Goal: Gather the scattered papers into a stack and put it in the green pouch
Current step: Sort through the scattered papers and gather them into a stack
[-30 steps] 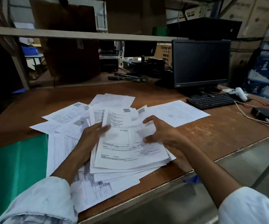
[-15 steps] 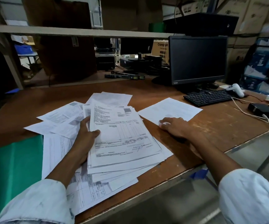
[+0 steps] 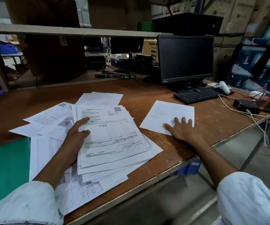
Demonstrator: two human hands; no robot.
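Observation:
A loose stack of printed papers [image 3: 113, 135] lies at the middle of the brown desk. My left hand [image 3: 77, 137] grips its left edge, thumb on top and fingers underneath. More sheets [image 3: 49, 119] fan out to the left and below. One single sheet [image 3: 166, 114] lies apart on the right, and my right hand [image 3: 182, 127] presses flat on its near corner with fingers spread. The green pouch [image 3: 6, 172] lies at the desk's left front, partly under the papers.
A black monitor [image 3: 185, 59] and keyboard [image 3: 196, 95] stand at the back right, with a white handheld scanner [image 3: 223, 86], cables [image 3: 259, 125] and a small black box [image 3: 246, 105]. The desk's front edge [image 3: 171, 166] runs diagonally. A shelf [image 3: 66, 30] spans above.
My right hand left the stack and moved right onto the separate sheet, now lying flat on it. My left hand kept hold of the stack, which now lies squarer.

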